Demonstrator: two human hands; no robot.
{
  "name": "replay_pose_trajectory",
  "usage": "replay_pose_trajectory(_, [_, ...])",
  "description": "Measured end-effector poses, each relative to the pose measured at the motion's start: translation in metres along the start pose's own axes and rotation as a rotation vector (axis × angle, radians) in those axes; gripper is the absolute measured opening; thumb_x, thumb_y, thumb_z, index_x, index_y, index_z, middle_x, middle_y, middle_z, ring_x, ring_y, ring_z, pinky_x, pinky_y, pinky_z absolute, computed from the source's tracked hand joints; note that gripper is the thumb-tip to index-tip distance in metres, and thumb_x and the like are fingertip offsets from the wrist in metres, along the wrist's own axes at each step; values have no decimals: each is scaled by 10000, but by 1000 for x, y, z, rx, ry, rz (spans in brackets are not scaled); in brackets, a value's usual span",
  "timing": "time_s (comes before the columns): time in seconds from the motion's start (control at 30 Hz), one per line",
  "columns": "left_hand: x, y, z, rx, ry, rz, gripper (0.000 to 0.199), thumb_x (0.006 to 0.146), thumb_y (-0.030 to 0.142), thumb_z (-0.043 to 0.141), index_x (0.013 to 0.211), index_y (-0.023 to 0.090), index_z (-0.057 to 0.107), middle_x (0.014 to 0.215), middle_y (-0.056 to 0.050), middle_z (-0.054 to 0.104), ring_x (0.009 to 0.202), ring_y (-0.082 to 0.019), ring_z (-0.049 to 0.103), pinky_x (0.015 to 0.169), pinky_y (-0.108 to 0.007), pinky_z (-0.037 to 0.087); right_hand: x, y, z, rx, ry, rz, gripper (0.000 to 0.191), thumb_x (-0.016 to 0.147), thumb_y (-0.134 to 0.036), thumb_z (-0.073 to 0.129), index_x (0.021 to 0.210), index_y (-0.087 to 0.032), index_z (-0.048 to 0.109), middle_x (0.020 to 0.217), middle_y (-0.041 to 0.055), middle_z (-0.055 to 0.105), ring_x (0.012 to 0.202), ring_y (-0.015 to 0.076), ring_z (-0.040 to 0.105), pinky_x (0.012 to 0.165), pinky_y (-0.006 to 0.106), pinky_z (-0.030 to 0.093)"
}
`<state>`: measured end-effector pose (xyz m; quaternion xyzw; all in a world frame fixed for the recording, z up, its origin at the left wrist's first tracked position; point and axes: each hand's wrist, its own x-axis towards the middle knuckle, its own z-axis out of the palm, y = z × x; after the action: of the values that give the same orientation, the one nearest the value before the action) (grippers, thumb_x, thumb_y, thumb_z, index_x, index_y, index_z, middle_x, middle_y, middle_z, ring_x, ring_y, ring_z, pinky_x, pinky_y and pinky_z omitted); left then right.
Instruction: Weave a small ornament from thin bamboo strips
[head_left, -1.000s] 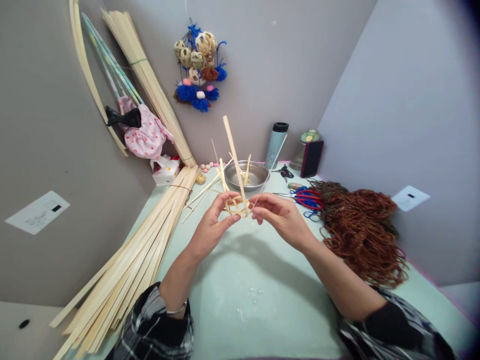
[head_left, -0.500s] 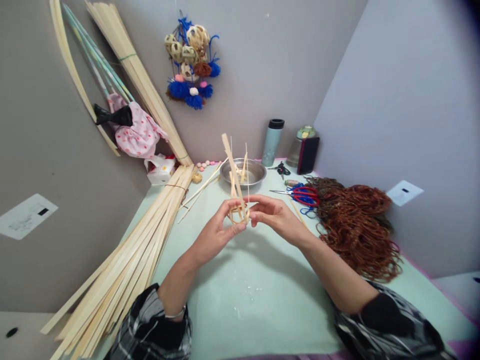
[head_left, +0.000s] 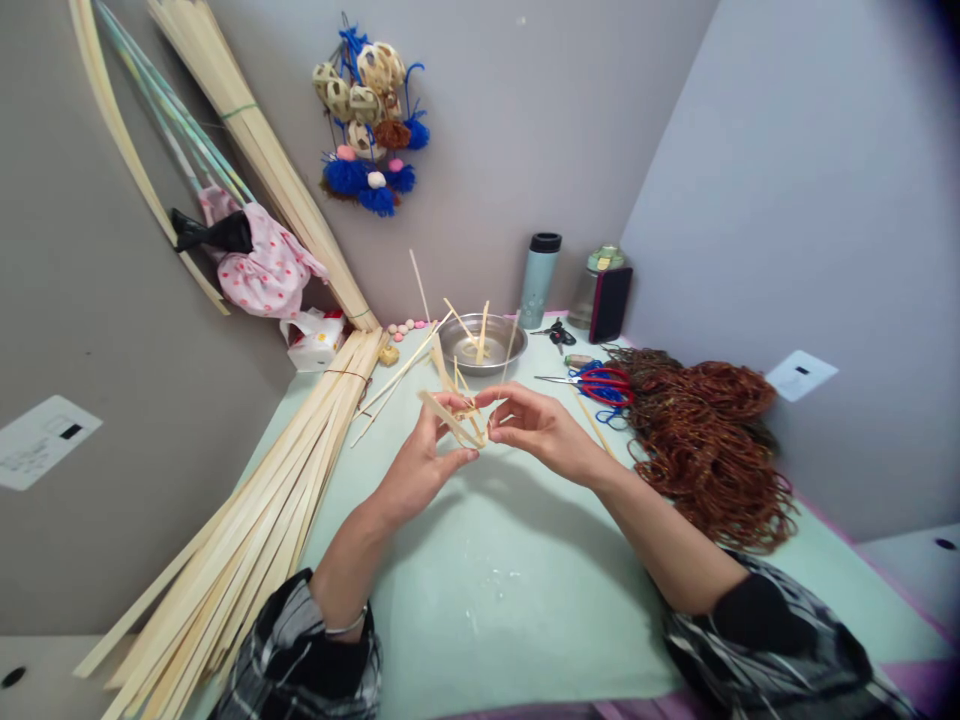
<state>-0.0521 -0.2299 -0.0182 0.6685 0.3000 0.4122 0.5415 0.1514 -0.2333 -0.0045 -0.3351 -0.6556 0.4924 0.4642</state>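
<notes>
Between my hands, above the middle of the table, is a small piece of weaving made of pale bamboo strips (head_left: 471, 428). Several loose strip ends stick up and out from it. My left hand (head_left: 422, 462) grips it from the left, with the thumb below and the fingers behind. My right hand (head_left: 534, 428) pinches its right side between thumb and fingertips. Some of the weave is hidden behind the fingers. Just beyond stands a metal bowl (head_left: 516, 350) with a few strips in it.
Long bamboo strips (head_left: 300, 490) spread along the left. Red-handled scissors (head_left: 606, 386), small black scissors (head_left: 556, 334) and brown cord (head_left: 712, 450) lie right. A tumbler (head_left: 541, 282), bottle (head_left: 583, 297) and phone (head_left: 611, 305) stand behind. Woven balls with blue tassels (head_left: 371, 130) hang on the wall.
The weaving has been turned in my hands: its wide strip, upright before, now slants to the left. My hands have shifted slightly left in view, and the camera view has moved a little.
</notes>
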Motion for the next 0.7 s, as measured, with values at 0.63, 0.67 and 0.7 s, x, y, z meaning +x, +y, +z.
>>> replay_pose_trajectory(0.63, [1,-1,6,-57,-38,-17,355,835,196,688,1099,264,461,1242,-25,522,1137,-188,575,1043,-402,464,1,5,-2,-69,43,54,296,721,-321,851,918,-187,675,930,-4,533,712,92,526,652,245,480])
replay_pose_trajectory(0.67, [1,-1,7,-61,-29,-16,365,834,198,692,1104,266,457,1241,-25,525,1149,-190,572,1044,-403,465,1,6,-1,-70,53,55,298,721,-330,852,910,-187,672,913,-8,531,687,88,512,627,242,463])
replay_pose_trajectory(0.7, [1,-2,7,-67,-21,-15,380,832,201,697,1114,269,453,1247,-28,529,1168,-196,569,1046,-407,466,1,7,-1,-57,50,57,303,723,-336,850,916,-188,671,913,-9,534,677,86,510,617,243,455])
